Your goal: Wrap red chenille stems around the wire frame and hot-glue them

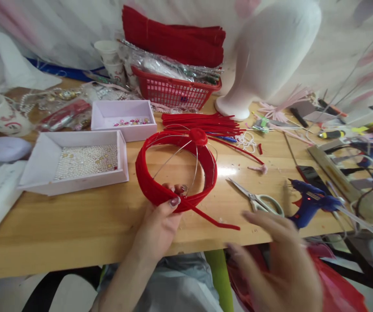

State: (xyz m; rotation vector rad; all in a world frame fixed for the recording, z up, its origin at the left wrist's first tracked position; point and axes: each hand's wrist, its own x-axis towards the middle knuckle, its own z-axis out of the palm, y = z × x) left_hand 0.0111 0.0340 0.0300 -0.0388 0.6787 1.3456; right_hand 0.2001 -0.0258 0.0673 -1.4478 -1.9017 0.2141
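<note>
My left hand (162,223) pinches the near rim of a red crown frame (144,173), a fuzzy band with thin wires arching up to a round red top (198,136). From the pinched spot a red pipe cleaner (217,222) sticks out to the right, its end loose. My right hand (280,260), blurred, hovers at the table's front edge with thumb and fingers apart and nothing between them. Just beyond it lie scissors (259,201) with pale handles, and a blue glue gun (309,199) stands to their right.
White boxes of pearls (123,162) and gems (97,115) stand left. Behind the crown lie red pipe cleaners (202,123) and a red basket (173,89). A white mannequin head (270,47) stands at the back; a power strip (329,169) lies right.
</note>
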